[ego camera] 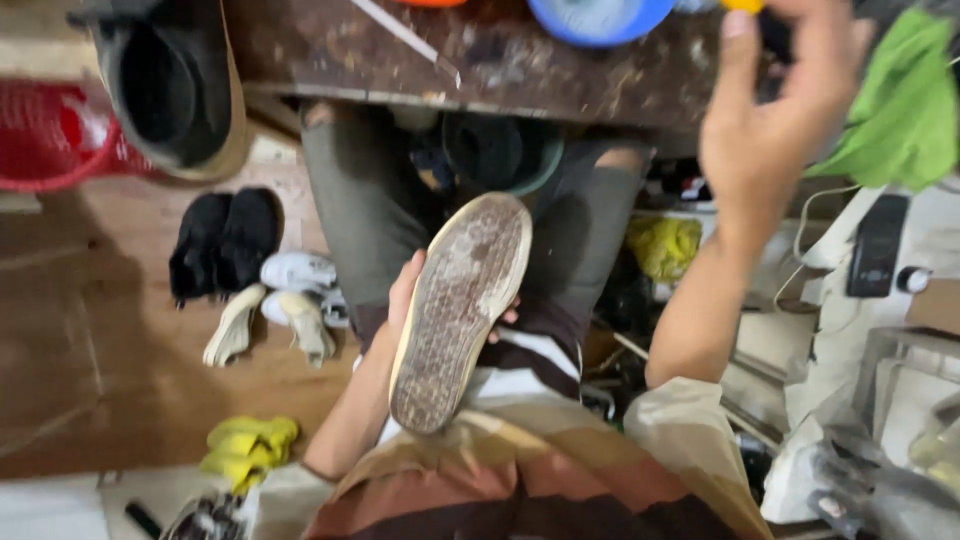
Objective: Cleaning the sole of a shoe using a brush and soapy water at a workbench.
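A worn shoe (462,305) lies sole up in my lap, its pale dirty sole facing the camera. My left hand (404,292) grips it from underneath, fingers showing on both sides of the sole. My right hand (770,115) is raised over the stained workbench (480,60) at the upper right. Its fingers are spread and partly curled near a small yellow object (742,5) at the frame's top edge. Whether that hand touches the object I cannot tell.
A dark boot (170,85) stands on the bench's left end. A blue round container (598,15) sits at the bench's far edge, a green cloth (900,100) to the right. Black and pale shoes (255,270) and yellow gloves (245,445) lie on the floor at left.
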